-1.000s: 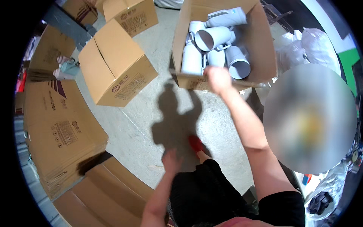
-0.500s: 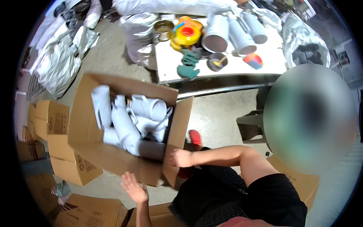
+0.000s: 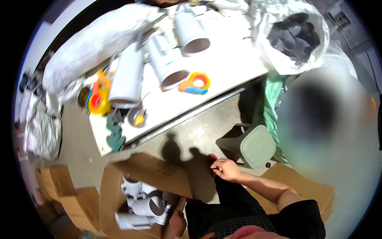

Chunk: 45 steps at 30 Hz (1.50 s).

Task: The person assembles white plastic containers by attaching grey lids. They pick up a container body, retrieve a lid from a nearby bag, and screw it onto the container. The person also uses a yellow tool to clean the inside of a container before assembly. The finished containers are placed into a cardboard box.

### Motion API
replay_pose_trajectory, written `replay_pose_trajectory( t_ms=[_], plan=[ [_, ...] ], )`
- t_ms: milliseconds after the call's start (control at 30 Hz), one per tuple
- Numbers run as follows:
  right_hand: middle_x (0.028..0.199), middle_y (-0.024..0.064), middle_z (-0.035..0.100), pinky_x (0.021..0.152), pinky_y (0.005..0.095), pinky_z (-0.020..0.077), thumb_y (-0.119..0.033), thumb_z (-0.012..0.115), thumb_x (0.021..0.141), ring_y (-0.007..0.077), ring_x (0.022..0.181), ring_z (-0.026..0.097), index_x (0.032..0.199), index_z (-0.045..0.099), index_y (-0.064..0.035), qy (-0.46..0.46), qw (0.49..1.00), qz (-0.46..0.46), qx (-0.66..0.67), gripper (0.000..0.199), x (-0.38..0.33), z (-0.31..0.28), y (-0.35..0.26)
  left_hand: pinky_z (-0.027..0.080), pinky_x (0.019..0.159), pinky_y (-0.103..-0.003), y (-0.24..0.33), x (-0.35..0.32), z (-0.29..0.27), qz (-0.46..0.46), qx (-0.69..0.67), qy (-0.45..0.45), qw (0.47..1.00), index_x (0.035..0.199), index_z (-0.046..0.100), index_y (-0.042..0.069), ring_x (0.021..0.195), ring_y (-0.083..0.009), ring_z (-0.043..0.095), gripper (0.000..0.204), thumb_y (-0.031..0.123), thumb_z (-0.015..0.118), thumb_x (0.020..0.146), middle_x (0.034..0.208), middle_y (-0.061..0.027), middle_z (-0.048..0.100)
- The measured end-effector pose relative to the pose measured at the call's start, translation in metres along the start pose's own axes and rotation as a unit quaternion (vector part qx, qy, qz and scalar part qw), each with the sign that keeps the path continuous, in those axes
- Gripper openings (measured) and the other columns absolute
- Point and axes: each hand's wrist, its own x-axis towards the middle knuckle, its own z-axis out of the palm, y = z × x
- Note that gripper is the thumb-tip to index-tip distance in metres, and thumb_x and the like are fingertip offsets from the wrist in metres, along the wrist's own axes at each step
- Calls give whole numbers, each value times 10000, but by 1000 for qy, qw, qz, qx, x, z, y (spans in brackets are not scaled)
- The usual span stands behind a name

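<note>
Right hand (image 3: 226, 169) empty, fingers loosely curled, hovering near flap of cardboard box (image 3: 155, 173). Left hand (image 3: 177, 223) at box's lower edge, finger state unclear. White pipe fittings (image 3: 141, 205) inside box, below white table (image 3: 234, 59).

We see an open brown cardboard box (image 3: 147, 175) on the floor — white plastic pipe fittings (image 3: 145, 207) lie jumbled inside, open ends facing up and sideways — its flap raised.
</note>
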Motion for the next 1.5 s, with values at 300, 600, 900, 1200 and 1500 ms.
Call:
replay_pose_trajectory(
  t_ms=[300,600,900,1200,1500],
  plan=[
    [943,130,678,834,457,516,-152,670,843,355,954,643,946,646,-75,-1,1000,-17,21,131,134,-146,64,497,642,-526,142,83,10,-22,-87,122,988,969,704,18,786,-481,659,282,279,598,953,833,-243,697],
    [1054,144,705,887,418,540,-179,705,897,329,1021,675,1138,679,-65,-282,959,33,4,268,187,-178,160,514,766,-506,222,142,6,-227,-198,86,950,1080,680,25,880,-420,663,274,155,657,840,889,-218,674],
    [1108,195,712,869,413,554,-167,717,884,338,1037,699,1138,692,-35,-354,935,10,-22,288,217,-233,341,541,678,-520,402,237,-58,-210,-90,189,955,841,724,31,737,-431,672,240,251,632,869,769,-246,672],
    [907,106,665,773,284,496,-21,639,927,177,837,632,983,674,10,-194,955,-211,82,72,228,-205,272,564,737,-413,465,236,-11,43,-367,430,824,1172,678,17,814,-368,709,292,214,641,959,914,-219,713],
    [953,125,673,827,359,518,-43,730,836,251,899,657,1068,633,8,-309,837,-445,-78,257,179,-69,28,338,1121,-528,202,124,181,-412,-77,492,763,1361,519,18,1361,-370,446,696,310,801,796,1428,-199,524]
  ],
)
